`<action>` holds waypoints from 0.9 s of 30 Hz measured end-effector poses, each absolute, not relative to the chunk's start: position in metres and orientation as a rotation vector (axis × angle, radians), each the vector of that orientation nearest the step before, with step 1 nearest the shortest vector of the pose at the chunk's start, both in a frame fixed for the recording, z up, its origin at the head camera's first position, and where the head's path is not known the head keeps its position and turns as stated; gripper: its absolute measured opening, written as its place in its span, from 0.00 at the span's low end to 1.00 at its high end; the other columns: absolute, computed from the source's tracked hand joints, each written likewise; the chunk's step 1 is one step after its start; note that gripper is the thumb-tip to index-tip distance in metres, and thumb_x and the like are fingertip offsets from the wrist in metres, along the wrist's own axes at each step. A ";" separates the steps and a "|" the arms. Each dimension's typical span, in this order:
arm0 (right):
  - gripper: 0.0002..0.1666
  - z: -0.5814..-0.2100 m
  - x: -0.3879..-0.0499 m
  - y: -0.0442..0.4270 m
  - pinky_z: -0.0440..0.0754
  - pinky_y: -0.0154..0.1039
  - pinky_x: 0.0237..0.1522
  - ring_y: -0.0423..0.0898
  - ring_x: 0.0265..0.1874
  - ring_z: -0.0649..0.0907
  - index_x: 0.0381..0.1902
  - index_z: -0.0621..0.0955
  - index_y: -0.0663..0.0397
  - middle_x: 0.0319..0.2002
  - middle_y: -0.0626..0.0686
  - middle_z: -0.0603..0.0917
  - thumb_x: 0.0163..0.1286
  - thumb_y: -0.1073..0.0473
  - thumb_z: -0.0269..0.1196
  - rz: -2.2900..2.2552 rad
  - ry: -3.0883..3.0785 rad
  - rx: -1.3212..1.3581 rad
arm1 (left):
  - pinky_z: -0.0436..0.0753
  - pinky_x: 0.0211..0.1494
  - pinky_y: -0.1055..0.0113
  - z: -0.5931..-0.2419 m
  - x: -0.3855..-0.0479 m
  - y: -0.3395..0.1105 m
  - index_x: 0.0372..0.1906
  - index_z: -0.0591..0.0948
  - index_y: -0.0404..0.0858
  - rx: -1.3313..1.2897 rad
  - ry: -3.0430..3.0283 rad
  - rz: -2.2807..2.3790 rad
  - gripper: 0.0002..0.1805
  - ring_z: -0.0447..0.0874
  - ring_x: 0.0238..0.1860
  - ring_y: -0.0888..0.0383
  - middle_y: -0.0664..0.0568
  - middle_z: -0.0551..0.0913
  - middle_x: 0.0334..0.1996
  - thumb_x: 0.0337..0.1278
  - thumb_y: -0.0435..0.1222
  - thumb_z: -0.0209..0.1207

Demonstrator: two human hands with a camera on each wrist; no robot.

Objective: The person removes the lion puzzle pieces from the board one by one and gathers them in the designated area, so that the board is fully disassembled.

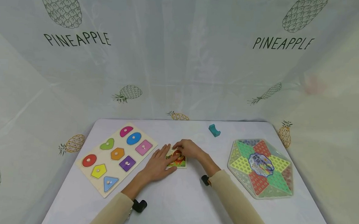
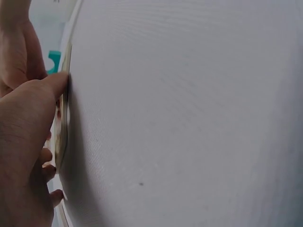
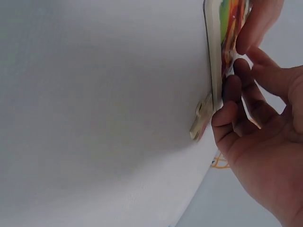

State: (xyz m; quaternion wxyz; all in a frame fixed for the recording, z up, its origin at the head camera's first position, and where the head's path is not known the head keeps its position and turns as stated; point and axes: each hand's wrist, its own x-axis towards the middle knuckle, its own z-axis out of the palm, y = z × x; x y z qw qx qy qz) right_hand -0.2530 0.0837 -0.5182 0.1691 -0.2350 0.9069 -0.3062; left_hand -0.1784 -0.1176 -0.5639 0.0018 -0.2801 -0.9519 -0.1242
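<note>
We see two beige sleeves (image 1: 238, 208) reaching in from the near edge over one white table (image 1: 169, 208), with two black wrist devices (image 1: 140, 206), one at each wrist. To the left lies one wooden shape board (image 1: 115, 159) bearing nine knobbed pieces: a heart, a semicircle, a triangle, a pentagon, a hexagon, two squares and two ovals. To the right lies one hexagonal game board (image 1: 260, 169), its star showing two red, two green and two yellow points around one round label. Between these boards sits one small picture puzzle (image 1: 181, 163), printed in red, green and yellow, with both hands on it. The left hand (image 1: 158, 165) lies loose, fingers outstretched across the puzzle's left side, its thumb touching the near edge. The right hand (image 1: 189, 149) bends its fingers at the puzzle's far edge; we cannot tell whether they pinch anything. Farther back, right of centre, rests one teal block (image 1: 213, 130) with a curved notch. Behind the table hangs one pale backdrop (image 1: 181, 65), showing two "PINEAPPLE" words and eight pineapple drawings, three of them orange.
</note>
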 end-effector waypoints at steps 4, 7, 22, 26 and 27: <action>0.20 -0.520 -0.253 0.078 0.80 0.44 0.56 0.43 0.42 0.79 0.52 0.88 0.49 0.45 0.50 0.85 0.73 0.69 0.54 -0.796 2.598 -0.666 | 0.54 0.76 0.38 -0.563 -0.178 -0.117 0.75 0.67 0.58 -0.885 -3.002 -0.373 0.31 0.42 0.81 0.42 0.40 0.48 0.81 0.71 0.61 0.48; 0.22 -0.520 -0.253 0.076 0.80 0.42 0.51 0.44 0.37 0.77 0.54 0.87 0.48 0.41 0.50 0.83 0.71 0.71 0.56 -0.743 2.608 -0.677 | 0.54 0.77 0.39 -0.562 -0.178 -0.118 0.75 0.67 0.58 -0.884 -3.010 -0.358 0.31 0.42 0.81 0.43 0.41 0.48 0.81 0.71 0.61 0.48; 0.23 -0.519 -0.254 0.072 0.79 0.40 0.44 0.46 0.35 0.76 0.52 0.88 0.50 0.38 0.51 0.80 0.67 0.73 0.56 -0.760 2.597 -0.705 | 0.54 0.76 0.38 -0.563 -0.180 -0.119 0.75 0.66 0.59 -0.902 -3.014 -0.352 0.32 0.43 0.81 0.43 0.41 0.49 0.81 0.71 0.62 0.47; 0.20 -0.520 -0.255 0.070 0.78 0.40 0.45 0.45 0.37 0.75 0.50 0.88 0.50 0.40 0.52 0.78 0.68 0.72 0.57 -0.752 2.623 -0.722 | 0.53 0.77 0.39 -0.564 -0.181 -0.120 0.75 0.66 0.59 -0.900 -3.018 -0.348 0.33 0.43 0.81 0.43 0.42 0.49 0.81 0.71 0.63 0.47; 0.20 -0.520 -0.255 0.070 0.78 0.40 0.46 0.45 0.37 0.75 0.50 0.88 0.50 0.41 0.52 0.78 0.68 0.72 0.57 -0.749 2.631 -0.732 | 0.53 0.77 0.39 -0.564 -0.181 -0.120 0.75 0.66 0.59 -0.899 -3.017 -0.345 0.33 0.43 0.81 0.43 0.42 0.49 0.81 0.71 0.63 0.47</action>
